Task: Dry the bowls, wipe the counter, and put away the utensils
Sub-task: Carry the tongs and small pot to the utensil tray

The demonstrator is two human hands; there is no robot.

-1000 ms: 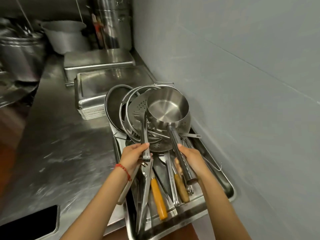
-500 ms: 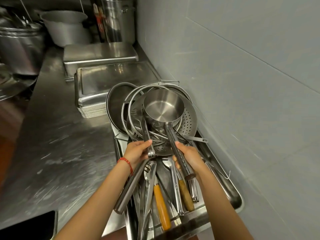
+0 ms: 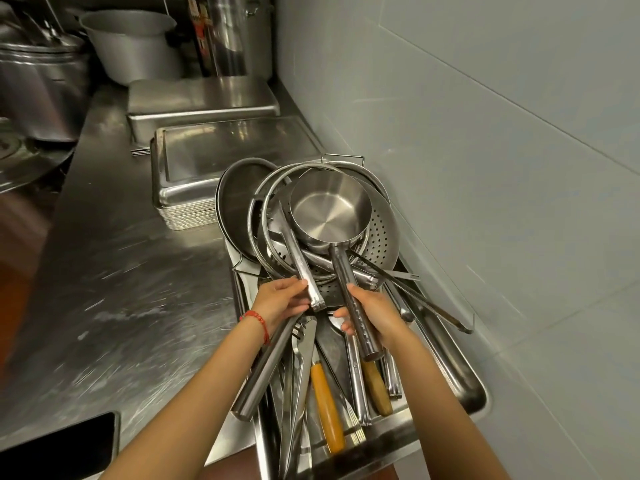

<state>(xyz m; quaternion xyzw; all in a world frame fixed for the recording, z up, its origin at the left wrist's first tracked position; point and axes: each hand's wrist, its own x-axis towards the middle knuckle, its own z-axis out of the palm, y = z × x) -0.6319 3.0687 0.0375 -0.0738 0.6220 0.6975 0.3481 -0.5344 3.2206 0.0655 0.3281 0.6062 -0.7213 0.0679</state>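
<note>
The put-away step looks underway, with no bowls or cloth in view: the right hand (image 3: pixel 372 315) grips the steel saucepan (image 3: pixel 329 213) handle, the left hand (image 3: pixel 282 303) seemingly clasps strainer handles (image 3: pixel 301 268), all above the crowded utensil tray (image 3: pixel 464 393).

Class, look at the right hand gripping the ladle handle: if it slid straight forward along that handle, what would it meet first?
The right hand would most likely meet the ladle bowl first, with the colander just behind it; depth is unclear.
</note>
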